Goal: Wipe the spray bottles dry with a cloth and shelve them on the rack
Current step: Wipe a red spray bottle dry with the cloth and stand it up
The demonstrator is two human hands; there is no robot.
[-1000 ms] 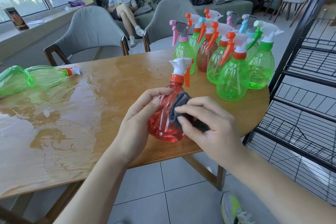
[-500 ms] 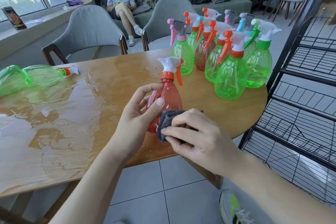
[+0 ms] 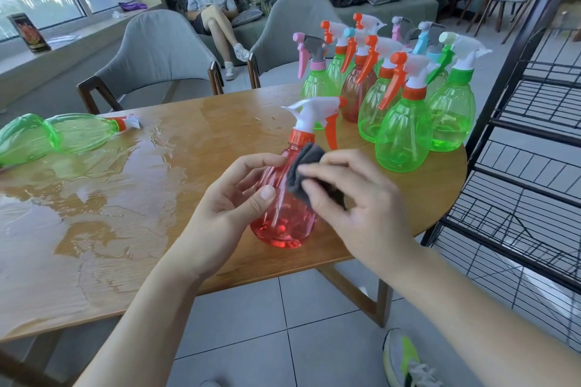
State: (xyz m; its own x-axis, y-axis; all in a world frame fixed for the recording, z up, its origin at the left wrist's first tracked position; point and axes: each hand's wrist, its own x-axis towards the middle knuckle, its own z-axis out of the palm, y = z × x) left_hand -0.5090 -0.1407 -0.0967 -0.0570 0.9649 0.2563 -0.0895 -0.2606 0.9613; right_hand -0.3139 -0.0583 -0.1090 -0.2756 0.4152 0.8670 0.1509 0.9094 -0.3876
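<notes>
Near table (image 3: pixel 94 254) edge: left hand (image 3: pixel 226 214) grips translucent red pear-shaped spray bottle (image 3: pixel 279 223), upright. Right hand (image 3: pixel 352 198) fingers pinch soft grey cloth (image 3: pixel 301 166) against its shoulder. Wood top wet, glossy. Black wire rack (image 3: pixel 518 135) at right.

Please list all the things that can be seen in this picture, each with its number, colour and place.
red spray bottle: 1, red with white and orange head, held at the table's near edge
cloth: 1, dark grey, pressed on the red bottle
standing bottles: about nine, mostly green, one brownish-red, right end of table
lying bottles: 2, green, left end of table
table: 1, wooden, wet on the left
rack: 1, black wire, right
chairs: 2, grey, behind the table
seated person: 1, on the sofa
left hand: holds the red bottle
right hand: holds the cloth
</notes>
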